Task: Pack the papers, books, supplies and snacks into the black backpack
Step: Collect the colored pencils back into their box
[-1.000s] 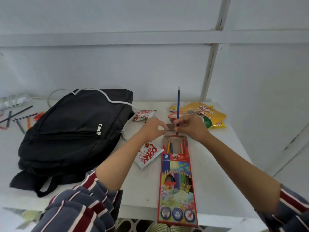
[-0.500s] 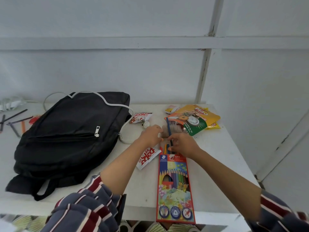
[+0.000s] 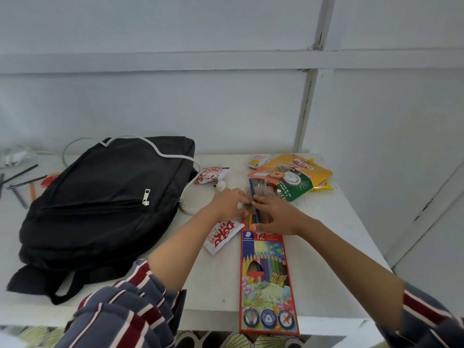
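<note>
Over on the far left, loose pens (image 3: 18, 182) lie on the worktop (image 3: 326, 234); next along is the black backpack (image 3: 105, 197), flat and closed as far as I can see; then the left hand (image 3: 229, 203) pinches the open flap of the pencil box (image 3: 267, 280); the right hand (image 3: 273, 217) has fingers curled on a blue pencil (image 3: 252, 194) going in at a slant; snack bags (image 3: 298, 169) wait far right; my worry: that pencil jams against its neighbours or creases the flap, since the slot looks tight.
</note>
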Tool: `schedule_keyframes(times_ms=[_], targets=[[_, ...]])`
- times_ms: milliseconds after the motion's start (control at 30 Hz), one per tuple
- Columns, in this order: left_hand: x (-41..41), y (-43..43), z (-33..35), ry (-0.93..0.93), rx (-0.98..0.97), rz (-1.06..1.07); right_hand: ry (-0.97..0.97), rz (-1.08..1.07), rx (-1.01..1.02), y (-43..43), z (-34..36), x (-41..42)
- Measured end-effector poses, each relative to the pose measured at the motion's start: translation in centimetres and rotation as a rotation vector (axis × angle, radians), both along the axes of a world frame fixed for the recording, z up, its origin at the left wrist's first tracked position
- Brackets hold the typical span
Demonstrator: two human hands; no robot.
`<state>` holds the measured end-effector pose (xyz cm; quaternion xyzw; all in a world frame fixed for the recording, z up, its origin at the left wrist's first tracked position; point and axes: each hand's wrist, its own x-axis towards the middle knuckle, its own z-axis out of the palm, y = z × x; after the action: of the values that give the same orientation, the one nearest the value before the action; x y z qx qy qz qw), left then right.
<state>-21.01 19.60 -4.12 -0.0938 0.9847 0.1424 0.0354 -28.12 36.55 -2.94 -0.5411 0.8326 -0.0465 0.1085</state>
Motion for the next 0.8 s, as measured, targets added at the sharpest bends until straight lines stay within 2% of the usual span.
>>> schedule_keyframes(times_ms=[167, 233, 400, 800], targets=[[-0.1, -0.1, 0.1, -0.016, -0.004, 0.0, -0.07, -0.004, -0.136, 0.3, 0.8, 0.1], [-0.1, 0.0, 0.3, -0.024, -0.01, -0.009, -0.081, 0.011, -0.111, 0.1, 0.7, -0.2], [0.1, 0.1, 0.5, -0.03, -0.021, -0.029, -0.046, 0.04, -0.001, 0.2, -0.4, -0.4], [0.3, 0.6, 1.0, -0.109, -0.108, -0.028, 0.098, 0.029, -0.199, 1.5, -0.4, 1.2]])
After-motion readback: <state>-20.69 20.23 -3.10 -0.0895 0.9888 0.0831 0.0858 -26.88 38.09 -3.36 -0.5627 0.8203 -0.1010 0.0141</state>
